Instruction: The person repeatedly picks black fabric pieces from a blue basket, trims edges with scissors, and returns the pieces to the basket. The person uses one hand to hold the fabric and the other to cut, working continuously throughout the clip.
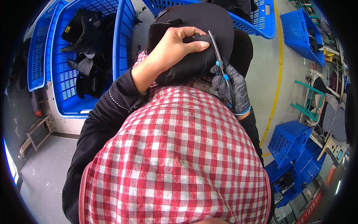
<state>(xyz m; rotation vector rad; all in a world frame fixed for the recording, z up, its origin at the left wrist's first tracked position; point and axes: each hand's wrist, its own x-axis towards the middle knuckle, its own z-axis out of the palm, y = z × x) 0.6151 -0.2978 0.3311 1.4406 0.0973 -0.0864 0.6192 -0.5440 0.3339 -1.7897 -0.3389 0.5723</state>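
A large rounded black fabric piece lies across my lap, with a strap or flap at its far left edge. My bare left hand pinches a narrow dark strip or edge of it between thumb and forefinger. My right hand, in a grey knitted glove, is closed round the black and blue handles of a pair of scissors. The scissors point away from me, and their tips are just right of my left fingertips, over the black piece. Whether the blades touch the fabric I cannot tell.
To the left stands a large blue plastic crate with dark items inside. Another blue crate with black pieces is beyond my lap. Further right, past a yellow floor line, are a blue crate and a green metal frame.
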